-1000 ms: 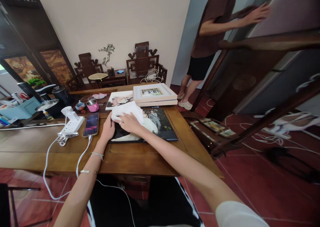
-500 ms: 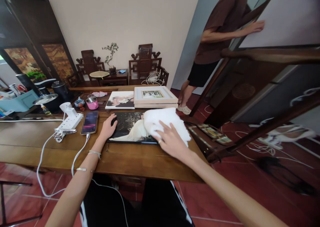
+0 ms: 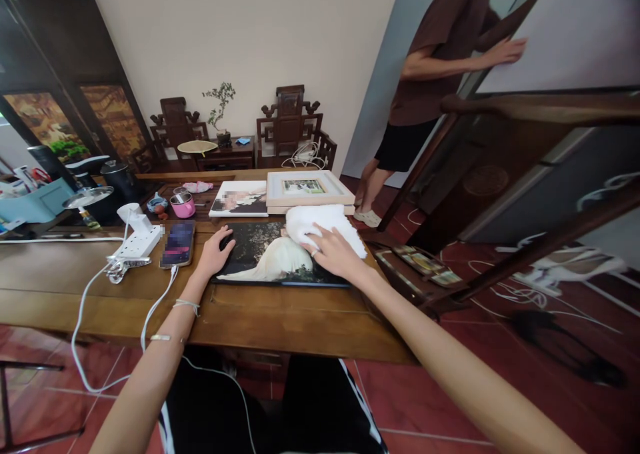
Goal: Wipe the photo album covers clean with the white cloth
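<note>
A dark photo panel (image 3: 270,261) showing a white gown lies flat on the wooden table (image 3: 300,321) before me. My left hand (image 3: 216,251) holds its left edge, thumb and fingertips reaching onto the corner. On the panel's upper right part, my right hand (image 3: 335,251) presses down on a crumpled white cloth (image 3: 315,217), fingers spread and bent into it. The cloth covers that upper right area and touches the framed pictures behind it.
Behind the panel are a white-edged picture (image 3: 233,199) and stacked frames (image 3: 310,191). To the left lie a phone (image 3: 177,244) on a cable, a power strip (image 3: 140,241) and a pink cup (image 3: 183,205). Another person (image 3: 420,81) stands at the back right.
My right hand has slid the white cloth up and slightly left, uncovering the lower right of the panel. My left hand stays at the left edge.
</note>
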`<state>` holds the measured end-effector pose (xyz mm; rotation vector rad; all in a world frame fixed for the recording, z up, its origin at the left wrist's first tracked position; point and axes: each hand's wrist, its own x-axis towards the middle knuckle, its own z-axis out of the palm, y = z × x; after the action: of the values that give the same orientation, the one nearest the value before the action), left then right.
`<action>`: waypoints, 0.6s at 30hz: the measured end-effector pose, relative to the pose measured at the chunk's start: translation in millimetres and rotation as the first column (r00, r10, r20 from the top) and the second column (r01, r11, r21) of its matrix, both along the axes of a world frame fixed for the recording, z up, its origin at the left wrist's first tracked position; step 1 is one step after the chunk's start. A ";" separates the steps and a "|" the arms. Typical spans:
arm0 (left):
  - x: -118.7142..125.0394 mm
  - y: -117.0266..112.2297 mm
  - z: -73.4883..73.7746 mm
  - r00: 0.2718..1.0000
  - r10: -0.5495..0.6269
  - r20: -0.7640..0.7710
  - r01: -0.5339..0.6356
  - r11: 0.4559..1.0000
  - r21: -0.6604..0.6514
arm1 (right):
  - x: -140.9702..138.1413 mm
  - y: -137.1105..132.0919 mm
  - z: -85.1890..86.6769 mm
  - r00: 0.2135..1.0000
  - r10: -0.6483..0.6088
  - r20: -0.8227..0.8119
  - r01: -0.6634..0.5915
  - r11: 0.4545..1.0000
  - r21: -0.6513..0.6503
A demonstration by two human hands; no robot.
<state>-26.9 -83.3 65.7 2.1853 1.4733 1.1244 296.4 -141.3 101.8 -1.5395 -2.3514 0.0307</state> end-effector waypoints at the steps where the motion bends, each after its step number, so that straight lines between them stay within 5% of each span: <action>1: 0.1 0.2 -0.2 1.000 0.002 0.001 -0.002 1.000 0.001 | 2.4 2.1 -1.4 1.000 -0.015 0.003 0.015 1.000 0.007; 6: 1.4 2.1 -3.0 1.000 0.005 0.010 -0.005 1.000 -0.001 | -5.8 -57.3 -10.5 1.000 0.007 0.023 -0.008 1.000 0.024; 11: 3.0 1.9 -4.2 1.000 -0.002 0.029 0.002 1.000 -0.015 | -9.9 -123.8 -11.7 0.981 0.194 -0.018 -0.192 0.980 0.056; 14: 3.1 -0.4 -2.3 0.999 -0.010 0.030 0.011 1.000 -0.022 | -2.0 -107.5 -6.0 0.983 0.185 0.006 -0.185 0.983 0.010; 18: 2.0 -2.3 -0.3 1.000 -0.018 0.019 0.019 1.000 -0.025 | 6.0 -36.0 -2.5 0.998 0.052 0.044 -0.052 0.999 -0.012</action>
<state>-24.9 -85.6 65.4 2.1610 1.4488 1.1112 302.4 -177.2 99.3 -1.4987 -2.4289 0.0217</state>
